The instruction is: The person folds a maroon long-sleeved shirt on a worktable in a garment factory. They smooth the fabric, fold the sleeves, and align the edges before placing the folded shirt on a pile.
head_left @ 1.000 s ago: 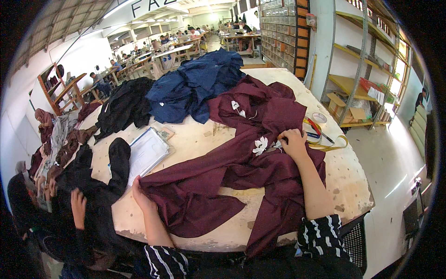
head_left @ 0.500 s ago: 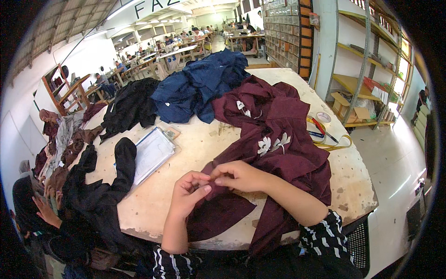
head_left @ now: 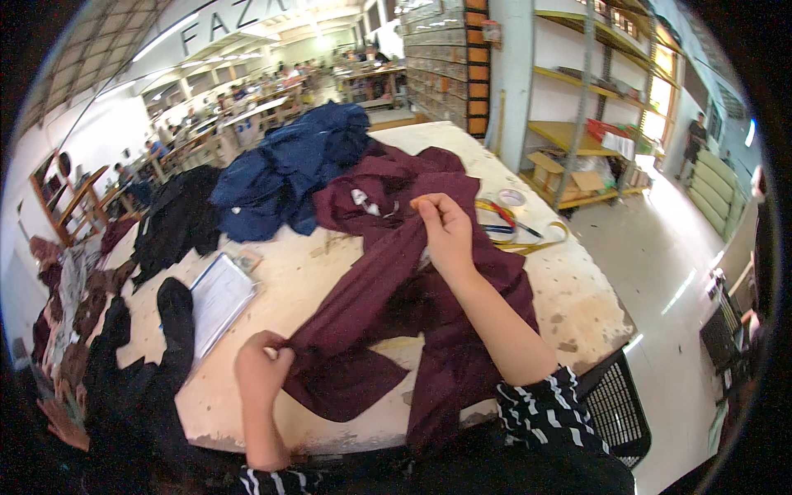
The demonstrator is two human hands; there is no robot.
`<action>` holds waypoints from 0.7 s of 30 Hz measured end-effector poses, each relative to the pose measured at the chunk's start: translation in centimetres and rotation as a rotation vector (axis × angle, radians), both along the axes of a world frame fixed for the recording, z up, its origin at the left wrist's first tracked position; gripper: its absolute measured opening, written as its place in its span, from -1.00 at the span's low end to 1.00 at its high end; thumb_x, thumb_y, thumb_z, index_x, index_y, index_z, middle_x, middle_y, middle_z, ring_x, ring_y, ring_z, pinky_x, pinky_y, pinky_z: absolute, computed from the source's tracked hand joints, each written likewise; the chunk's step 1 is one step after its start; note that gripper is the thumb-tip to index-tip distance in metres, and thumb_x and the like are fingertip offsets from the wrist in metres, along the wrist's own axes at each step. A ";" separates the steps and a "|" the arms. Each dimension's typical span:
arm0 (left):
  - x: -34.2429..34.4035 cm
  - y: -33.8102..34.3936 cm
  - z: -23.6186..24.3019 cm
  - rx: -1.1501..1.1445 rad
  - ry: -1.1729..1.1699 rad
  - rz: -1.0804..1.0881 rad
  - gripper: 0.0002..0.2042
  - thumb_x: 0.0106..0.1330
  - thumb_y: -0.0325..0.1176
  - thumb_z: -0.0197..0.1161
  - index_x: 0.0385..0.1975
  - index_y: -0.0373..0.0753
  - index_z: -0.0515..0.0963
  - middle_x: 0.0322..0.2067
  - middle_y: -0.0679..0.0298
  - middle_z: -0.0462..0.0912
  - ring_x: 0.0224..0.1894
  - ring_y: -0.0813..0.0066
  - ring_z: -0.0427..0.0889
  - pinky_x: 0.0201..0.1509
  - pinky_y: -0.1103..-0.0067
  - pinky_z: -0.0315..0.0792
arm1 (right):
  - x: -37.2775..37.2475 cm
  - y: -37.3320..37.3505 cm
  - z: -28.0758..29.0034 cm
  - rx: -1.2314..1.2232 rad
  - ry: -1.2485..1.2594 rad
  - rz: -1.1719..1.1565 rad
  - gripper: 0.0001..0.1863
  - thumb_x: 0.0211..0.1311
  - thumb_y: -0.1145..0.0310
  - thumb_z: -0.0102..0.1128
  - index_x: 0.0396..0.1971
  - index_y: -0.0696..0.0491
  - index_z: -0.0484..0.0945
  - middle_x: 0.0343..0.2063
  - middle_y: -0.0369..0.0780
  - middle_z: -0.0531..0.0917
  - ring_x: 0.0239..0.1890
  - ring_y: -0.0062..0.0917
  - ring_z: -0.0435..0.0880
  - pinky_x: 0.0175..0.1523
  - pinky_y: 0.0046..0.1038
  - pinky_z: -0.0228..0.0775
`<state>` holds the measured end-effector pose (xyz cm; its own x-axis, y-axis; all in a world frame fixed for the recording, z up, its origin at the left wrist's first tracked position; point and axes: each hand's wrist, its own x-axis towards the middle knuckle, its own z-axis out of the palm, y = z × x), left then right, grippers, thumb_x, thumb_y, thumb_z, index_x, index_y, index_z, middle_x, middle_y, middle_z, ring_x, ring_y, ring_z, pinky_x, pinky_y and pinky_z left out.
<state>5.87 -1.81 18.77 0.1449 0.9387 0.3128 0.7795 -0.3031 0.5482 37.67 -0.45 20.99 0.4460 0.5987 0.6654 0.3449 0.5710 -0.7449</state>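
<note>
A maroon garment (head_left: pixel 371 301) with white flower decoration (head_left: pixel 363 200) is spread over the near and right part of the table. My left hand (head_left: pixel 262 367) pinches its edge low on the left, close to the table's front. Farther up and to the right, my right hand (head_left: pixel 445 231) is closed on another part of the same cloth. Between the two hands the fabric is drawn out in a slanting band. Loose maroon panels lie beneath it and fall over the front edge.
Blue garments (head_left: pixel 285 165) and black garments (head_left: pixel 181 210) are heaped at the back. A clipboard with paper (head_left: pixel 221 297) lies left of the cloth, beside a black garment (head_left: pixel 157 355). Tape (head_left: pixel 511 197) and a yellow measuring tape (head_left: pixel 544 243) lie right. Another person's hand (head_left: pixel 62 425) shows lower left.
My hands were together at the cloth's edge; now they are far apart, left hand lower left, right hand farther up, with the maroon fabric stretched between. The view has turned rightward.
</note>
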 end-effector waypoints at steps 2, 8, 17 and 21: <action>-1.4 0.9 -0.4 0.036 0.013 0.063 -0.84 -0.09 -0.38 0.21 -0.51 -0.30 0.57 -0.53 0.09 0.59 -0.48 0.24 0.59 -0.33 0.47 0.44 | 1.9 0.7 -0.9 -0.076 -0.203 -0.130 -0.84 0.17 0.39 0.10 -0.31 0.14 0.54 -0.35 -0.14 0.60 -0.30 -0.47 0.59 -0.08 -0.51 0.36; -7.0 1.1 -4.0 0.039 -0.084 0.184 -0.85 0.02 -0.47 0.22 -0.39 -0.34 0.54 -0.46 0.15 0.60 -0.47 0.37 0.58 -0.37 0.54 0.43 | 10.7 -2.3 -3.5 -0.456 -0.554 -0.502 -0.72 0.06 0.38 0.19 -0.19 0.08 0.52 -0.21 -0.13 0.54 -0.26 -0.38 0.60 -0.09 -0.41 0.41; -3.1 -3.0 -5.9 0.056 -0.198 -0.087 -0.81 -0.03 -0.52 0.28 -0.37 -0.33 0.54 -0.38 0.11 0.57 -0.38 0.33 0.58 -0.31 0.53 0.45 | 20.3 -2.0 -10.7 -0.757 -0.747 -0.511 -0.69 0.10 0.51 -0.02 -0.12 0.08 0.51 -0.16 -0.04 0.56 -0.06 -0.22 0.53 -0.01 -0.29 0.35; -1.3 -4.5 -5.7 0.050 -0.136 -0.384 -0.76 -0.08 -0.44 0.33 -0.35 -0.27 0.56 -0.35 0.13 0.56 -0.31 0.24 0.57 -0.24 0.47 0.44 | 18.5 0.5 -10.0 -1.124 -0.947 -0.583 -0.69 0.14 0.39 -0.08 -0.11 -0.01 0.52 -0.18 -0.07 0.56 -0.05 -0.22 0.52 -0.02 -0.24 0.36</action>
